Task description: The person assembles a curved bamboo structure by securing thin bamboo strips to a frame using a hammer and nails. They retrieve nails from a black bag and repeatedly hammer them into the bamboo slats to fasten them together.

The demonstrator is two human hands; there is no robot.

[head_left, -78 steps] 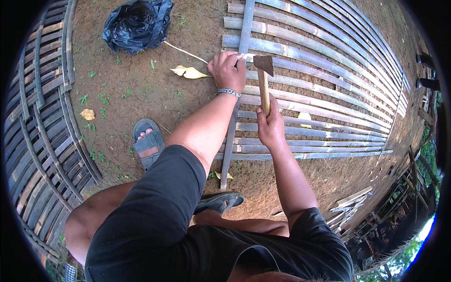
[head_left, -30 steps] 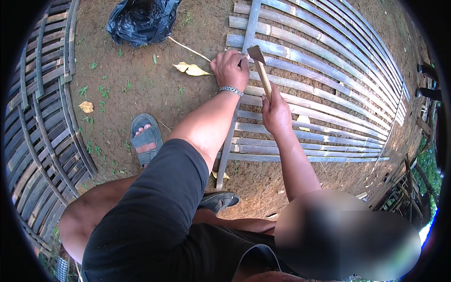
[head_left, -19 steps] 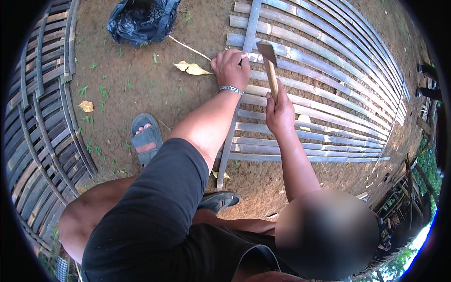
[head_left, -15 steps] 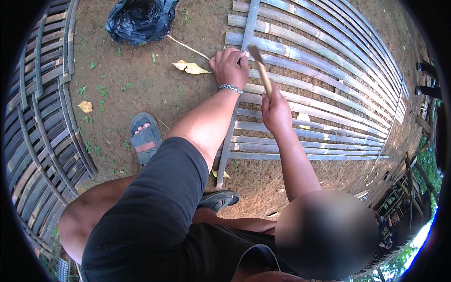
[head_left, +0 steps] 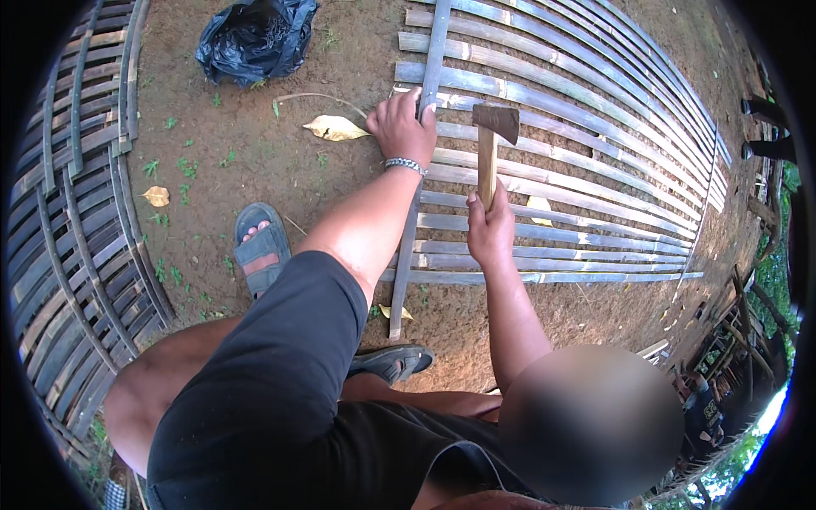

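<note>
My right hand (head_left: 492,228) is closed round the wooden handle of a hatchet (head_left: 495,124). Its dark, broad head is raised over the bamboo slats. My left hand (head_left: 403,129), with a chain bracelet at the wrist, grips the bamboo crosspiece (head_left: 436,53) where the slat ends meet it. Some of the left fingertips are hidden. From that crosspiece a panel of split bamboo slats (head_left: 561,166) fans out to the right over bare soil.
A black plastic bag (head_left: 255,42) lies open beyond my left hand. Another slatted bamboo panel (head_left: 81,212) lies along the left side. Dry leaves (head_left: 334,128) dot the soil near my sandalled foot (head_left: 262,246). Another person's legs (head_left: 769,132) show at the far right.
The hatchet has turned in my right hand, so its head now shows broadside, further right and lower. My left hand and the panel's near end sit slightly further left in view.
</note>
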